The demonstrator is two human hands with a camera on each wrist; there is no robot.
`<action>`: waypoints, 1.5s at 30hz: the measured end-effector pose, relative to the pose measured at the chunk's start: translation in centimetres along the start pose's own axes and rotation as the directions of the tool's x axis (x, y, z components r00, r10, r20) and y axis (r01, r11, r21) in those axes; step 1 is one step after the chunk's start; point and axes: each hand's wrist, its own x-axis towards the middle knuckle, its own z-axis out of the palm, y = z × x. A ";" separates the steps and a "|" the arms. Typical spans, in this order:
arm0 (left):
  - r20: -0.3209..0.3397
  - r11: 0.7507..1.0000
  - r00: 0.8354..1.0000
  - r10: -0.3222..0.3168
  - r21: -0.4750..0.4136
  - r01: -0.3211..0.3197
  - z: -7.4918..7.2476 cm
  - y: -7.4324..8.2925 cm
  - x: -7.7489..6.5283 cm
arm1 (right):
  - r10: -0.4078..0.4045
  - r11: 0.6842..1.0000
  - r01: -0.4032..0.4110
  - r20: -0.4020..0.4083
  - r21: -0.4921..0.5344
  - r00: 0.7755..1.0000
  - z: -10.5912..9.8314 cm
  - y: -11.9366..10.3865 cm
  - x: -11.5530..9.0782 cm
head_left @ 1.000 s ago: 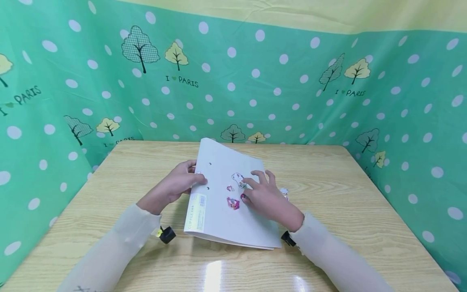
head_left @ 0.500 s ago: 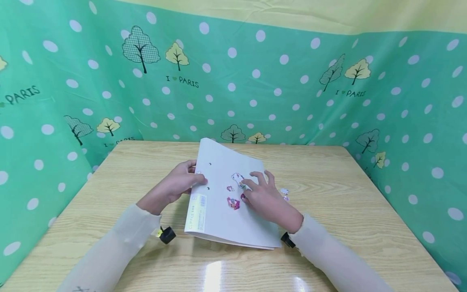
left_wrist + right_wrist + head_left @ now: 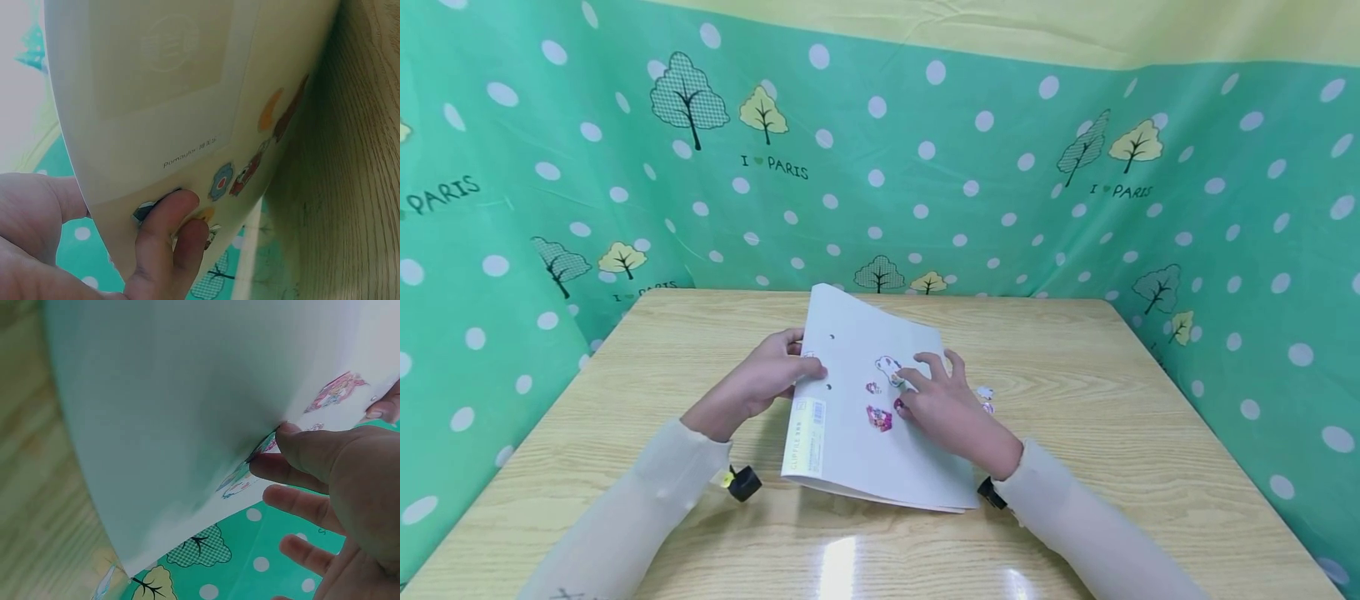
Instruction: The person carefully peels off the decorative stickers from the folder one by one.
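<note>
The left grip held the folder by its spine; farther right, the right grip pinched a magenta sticker.

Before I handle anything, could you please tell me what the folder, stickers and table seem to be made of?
Folder: likely plastic or card, smooth, curving stiffly. Stickers: probably printed film or paper, thin and flat; finish unclear. Table: wood or wood-look laminate, grained, its bright reflections suggesting gloss.
</note>
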 end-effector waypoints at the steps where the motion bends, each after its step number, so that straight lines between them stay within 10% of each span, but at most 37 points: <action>1: 0.001 1.000 1.000 0.000 0.002 0.000 0.0 0.0 0.0 | 0.000 1.000 0.000 0.002 -0.008 1.000 0.1 0.0 0.0; 30: -0.032 1.000 0.999 -0.019 0.011 0.020 0.0 0.1 -0.1 | -0.032 0.994 0.024 -0.079 -0.104 0.996 -0.3 -0.3 0.0; 45: -0.035 1.000 0.999 -0.030 -0.009 0.030 0.1 0.1 0.0 | 0.104 0.993 -0.097 -0.113 0.067 0.988 -0.4 0.9 0.2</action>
